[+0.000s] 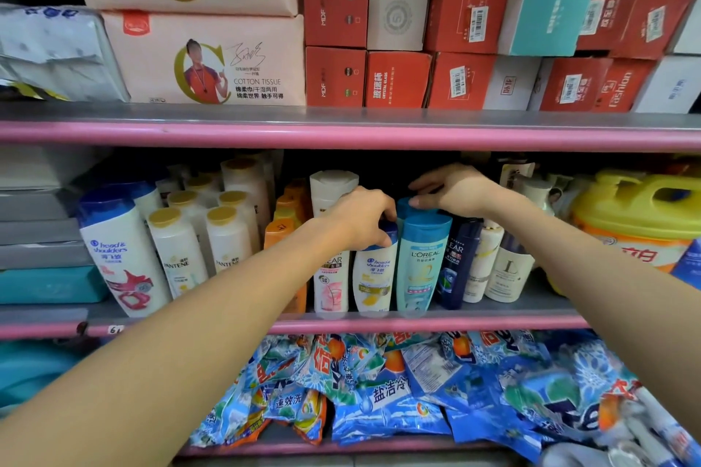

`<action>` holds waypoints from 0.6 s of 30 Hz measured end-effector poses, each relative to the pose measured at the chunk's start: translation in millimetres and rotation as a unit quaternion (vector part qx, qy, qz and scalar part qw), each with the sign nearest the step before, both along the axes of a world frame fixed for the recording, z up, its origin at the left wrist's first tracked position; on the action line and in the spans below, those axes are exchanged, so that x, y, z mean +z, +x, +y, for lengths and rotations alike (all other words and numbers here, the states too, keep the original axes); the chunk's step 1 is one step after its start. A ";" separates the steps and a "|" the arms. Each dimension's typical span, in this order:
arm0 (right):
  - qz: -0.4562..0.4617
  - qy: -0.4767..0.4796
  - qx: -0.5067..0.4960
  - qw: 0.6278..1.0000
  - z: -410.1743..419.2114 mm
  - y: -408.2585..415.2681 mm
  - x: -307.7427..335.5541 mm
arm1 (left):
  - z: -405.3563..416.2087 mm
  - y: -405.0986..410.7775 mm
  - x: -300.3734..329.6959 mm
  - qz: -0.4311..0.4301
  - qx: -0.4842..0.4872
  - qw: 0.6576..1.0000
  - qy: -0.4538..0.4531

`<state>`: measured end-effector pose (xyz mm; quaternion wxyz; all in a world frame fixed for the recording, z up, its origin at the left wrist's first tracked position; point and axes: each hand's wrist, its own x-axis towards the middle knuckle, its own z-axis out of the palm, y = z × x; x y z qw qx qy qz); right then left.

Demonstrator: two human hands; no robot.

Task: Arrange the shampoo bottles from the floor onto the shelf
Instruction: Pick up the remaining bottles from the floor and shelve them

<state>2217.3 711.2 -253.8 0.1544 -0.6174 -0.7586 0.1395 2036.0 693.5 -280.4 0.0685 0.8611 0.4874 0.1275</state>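
Two bare arms reach into the middle shelf of a shop rack. The left hand curls its grip round the dark blue cap of a white shampoo bottle, standing upright near the shelf's front edge. Touching its right side stands a teal bottle, also upright. The right hand rests narrow fingertips on a second teal cap just behind. Both bottles stand directly below the hands, each nearer its own hand.
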 end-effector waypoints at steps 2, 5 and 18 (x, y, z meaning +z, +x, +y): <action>-0.051 -0.036 0.009 0.998 5.4 -5.2 5.3 | 0.3 -0.5 -1.1 -0.002 0.002 1.000 0.004; -0.114 -0.041 0.017 0.992 9.9 -10.5 7.1 | 0.9 -1.2 -2.6 -0.009 0.001 1.000 0.008; -0.106 -0.034 0.025 0.993 11.3 -8.8 5.2 | 0.3 -2.7 -1.7 -0.023 -0.005 1.000 -0.011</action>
